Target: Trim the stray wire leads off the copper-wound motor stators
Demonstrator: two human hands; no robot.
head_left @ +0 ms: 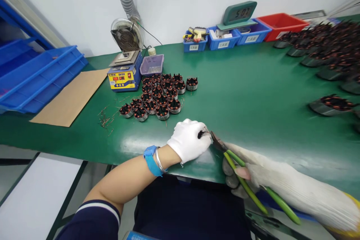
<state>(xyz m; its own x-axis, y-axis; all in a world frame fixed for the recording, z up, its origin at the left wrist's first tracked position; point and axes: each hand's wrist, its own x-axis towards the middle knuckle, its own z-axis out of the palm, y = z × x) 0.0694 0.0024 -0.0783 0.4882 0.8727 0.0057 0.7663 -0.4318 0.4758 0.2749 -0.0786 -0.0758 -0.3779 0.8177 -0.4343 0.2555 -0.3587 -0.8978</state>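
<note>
The left hand [189, 139] is closed around a small dark wound part [201, 133] at the bench's near edge; the right hand [247, 174] grips green-handled cutters [225, 149] whose tips touch it. Just beyond, a cluster of wound parts [159, 95] waits near wire clippings [107, 118]. Right of them the green mat [253, 86] lies open.

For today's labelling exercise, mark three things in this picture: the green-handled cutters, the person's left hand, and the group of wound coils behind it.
green-handled cutters [244, 180], head view, on the upper green handle.
left hand [189, 140], head view, on the back of the white glove.
wound coils [157, 99], head view, on a coil mid-group.
</note>
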